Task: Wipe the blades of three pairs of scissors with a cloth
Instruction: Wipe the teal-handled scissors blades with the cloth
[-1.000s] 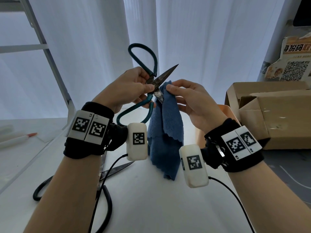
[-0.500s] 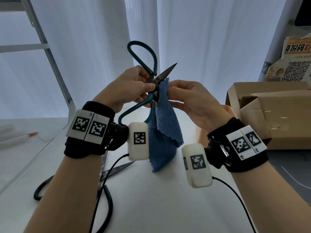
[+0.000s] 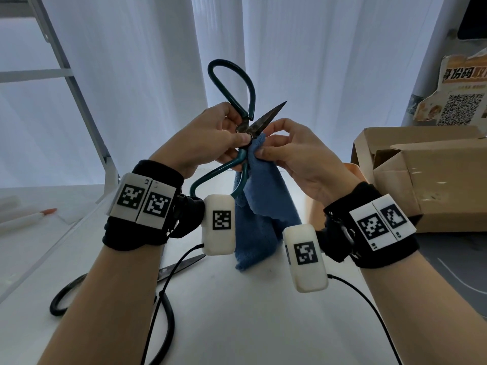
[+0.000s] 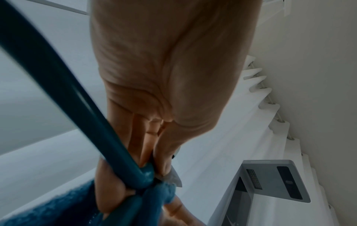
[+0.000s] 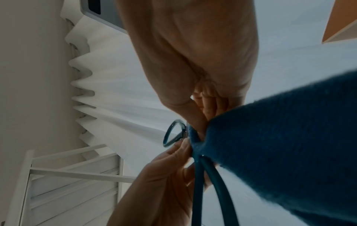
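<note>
Teal-handled scissors (image 3: 234,101) are held up in front of me, blades spread. My left hand (image 3: 210,135) pinches them at the pivot, thumb on top. One dark blade (image 3: 266,119) points up and to the right; the other is wrapped in a blue cloth (image 3: 263,206). My right hand (image 3: 287,148) pinches the cloth against that blade just right of the pivot, and the rest of the cloth hangs down. The left wrist view shows a teal handle (image 4: 81,110) crossing my fingers; the right wrist view shows the cloth (image 5: 280,137) and both handle stems. Black-handled scissors (image 3: 110,293) lie on the white table.
An open cardboard box (image 3: 427,175) stands at the right on the table. A white pen with an orange tip (image 3: 29,219) lies at far left. A metal frame (image 3: 79,101) rises at the left. White curtains hang behind. Wrist cables (image 3: 163,299) trail over the table.
My right hand has slid the cloth from lower on the blade up to the pivot. The cloth's hanging end has risen. The scissors stay in my left hand, barely moved.
</note>
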Action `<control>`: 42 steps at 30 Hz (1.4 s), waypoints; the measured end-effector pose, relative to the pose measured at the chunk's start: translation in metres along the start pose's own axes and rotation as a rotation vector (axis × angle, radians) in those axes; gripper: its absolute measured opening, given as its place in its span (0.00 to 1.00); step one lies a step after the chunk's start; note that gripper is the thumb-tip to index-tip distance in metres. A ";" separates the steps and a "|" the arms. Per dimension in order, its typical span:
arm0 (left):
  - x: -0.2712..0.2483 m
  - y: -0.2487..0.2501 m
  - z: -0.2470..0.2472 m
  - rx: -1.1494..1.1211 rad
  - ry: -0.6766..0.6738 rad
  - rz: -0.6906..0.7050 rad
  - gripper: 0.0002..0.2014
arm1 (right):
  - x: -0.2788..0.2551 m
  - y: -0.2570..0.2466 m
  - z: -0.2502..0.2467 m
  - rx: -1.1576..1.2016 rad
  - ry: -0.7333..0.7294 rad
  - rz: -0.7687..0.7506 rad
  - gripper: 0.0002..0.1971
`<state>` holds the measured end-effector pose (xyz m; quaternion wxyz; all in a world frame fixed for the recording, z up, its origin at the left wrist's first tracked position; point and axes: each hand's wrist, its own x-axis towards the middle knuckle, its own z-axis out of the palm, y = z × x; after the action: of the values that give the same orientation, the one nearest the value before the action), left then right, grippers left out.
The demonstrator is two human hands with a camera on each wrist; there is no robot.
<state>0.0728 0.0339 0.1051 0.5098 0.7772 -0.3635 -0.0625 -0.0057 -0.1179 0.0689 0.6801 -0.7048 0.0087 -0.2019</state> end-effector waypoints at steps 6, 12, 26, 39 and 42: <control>-0.001 0.003 0.002 0.006 0.006 0.015 0.11 | 0.001 0.003 0.001 0.021 0.020 0.023 0.15; -0.002 0.003 0.001 0.017 0.001 0.016 0.12 | 0.002 0.000 0.002 -0.014 -0.004 0.004 0.17; -0.007 0.009 -0.001 -0.019 0.007 -0.006 0.11 | 0.002 -0.002 0.003 -0.007 -0.034 0.019 0.17; -0.007 0.008 0.000 -0.036 0.015 -0.019 0.10 | 0.003 -0.001 0.003 0.001 -0.039 0.038 0.16; -0.006 0.008 0.001 -0.043 0.014 -0.014 0.11 | 0.003 0.001 0.005 0.013 -0.001 0.043 0.14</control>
<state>0.0638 0.0351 0.1100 0.5287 0.7689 -0.3530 -0.0684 -0.0016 -0.1143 0.0690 0.6886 -0.7002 0.0223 -0.1872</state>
